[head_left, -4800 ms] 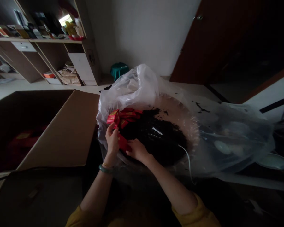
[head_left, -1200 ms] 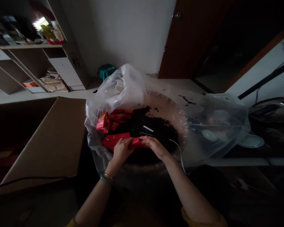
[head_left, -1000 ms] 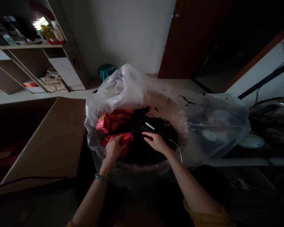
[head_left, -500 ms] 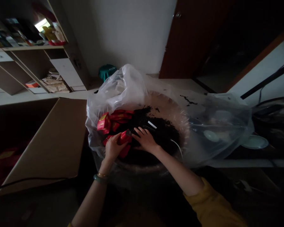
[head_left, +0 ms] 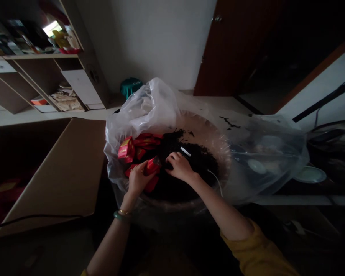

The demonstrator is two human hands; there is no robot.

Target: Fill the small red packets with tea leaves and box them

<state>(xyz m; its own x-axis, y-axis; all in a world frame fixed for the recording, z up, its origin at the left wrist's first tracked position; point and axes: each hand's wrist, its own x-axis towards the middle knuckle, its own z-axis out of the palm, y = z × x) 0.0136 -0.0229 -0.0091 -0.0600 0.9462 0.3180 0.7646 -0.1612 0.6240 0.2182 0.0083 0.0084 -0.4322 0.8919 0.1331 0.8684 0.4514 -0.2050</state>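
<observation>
My left hand [head_left: 138,179] grips a small red packet [head_left: 152,165] whose upper end looks dark, tilted towards the right. Beside it, my right hand [head_left: 179,166] is curled down into a heap of loose dark tea leaves [head_left: 172,188], with dark leaves showing between thumb and fingers. The heap lies in a wide round basket [head_left: 202,124] lined with clear plastic. More red packets [head_left: 126,149] are piled at the basket's left side. A small white strip [head_left: 185,151] rests on the leaves just beyond my right hand.
An open cardboard box [head_left: 66,168] with red items inside stands at the left. Bunched clear plastic [head_left: 149,103] rises behind the basket, and more covers dishes at the right. A thin white handle [head_left: 217,180] sticks out near the basket's right rim. Shelves [head_left: 43,57] stand behind.
My right hand has drawn slightly right, away from the packet, and its spread fingers have curled into the leaves. My left hand keeps its hold on the red packet in nearly the same spot.
</observation>
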